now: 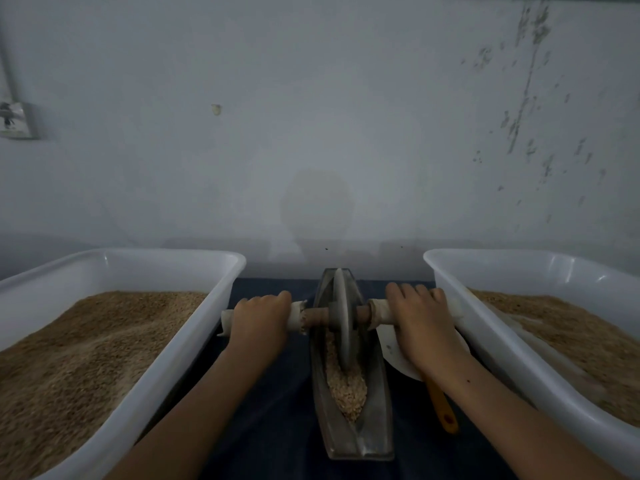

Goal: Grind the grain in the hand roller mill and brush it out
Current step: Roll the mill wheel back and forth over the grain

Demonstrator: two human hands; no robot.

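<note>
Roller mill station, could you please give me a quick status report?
Left hand and right hand grip the wrapped axle handles. Wheel upright in trough, crushed grain beneath. Orange-handled tool lies beside, clear.

— What covers the tabletop [277, 420]?
— A dark blue cloth.
— And standing on it?
— A boat-shaped metal trough [375, 424] in the middle, a white tub [194, 327] of grain either side, a second white tub [491, 341] on the right, and an orange-handled brush [441, 407] beside the trough.
</note>
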